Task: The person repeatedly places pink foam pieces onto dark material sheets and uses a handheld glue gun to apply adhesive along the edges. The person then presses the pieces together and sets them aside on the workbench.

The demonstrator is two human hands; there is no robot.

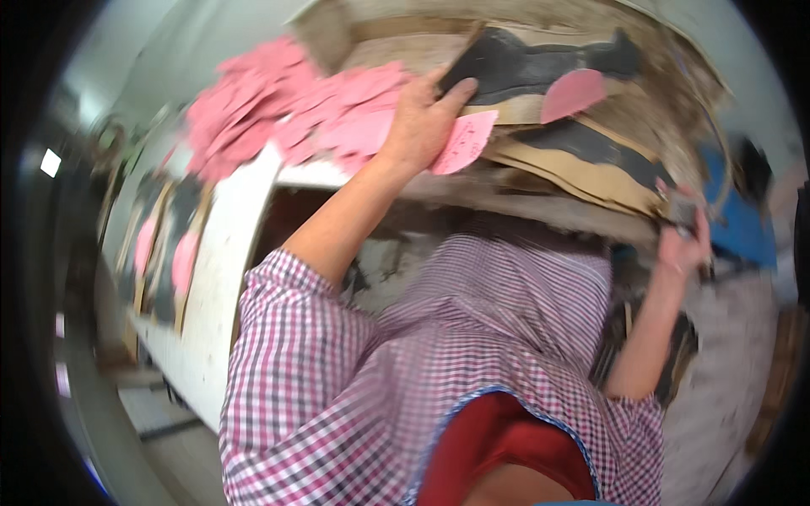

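My left hand [419, 126] is at the left end of a dark, wavy-edged flat piece [523, 63] with a tan layer beneath. Its thumb is bent, and a pink half-oval piece [466, 143] is held against the palm, sticking out toward me. Another pink piece [574, 95] lies on the dark piece's near edge. Closer to me, a similar dark-and-tan stack [582, 160] rests on the worktop's front. My right hand [685, 244], blurred, grips a small greyish block-like tool [680, 211] by the stack's right end; its kind is unclear.
A large heap of pink pieces [253, 101] spreads over the left of the worktop. Beside it, a white table [232, 253] carries several dark-and-tan pieces with pink patches [160, 244]. A raised board [325, 38] borders the back. Something blue [741, 223] hangs at right, near a cable [721, 152].
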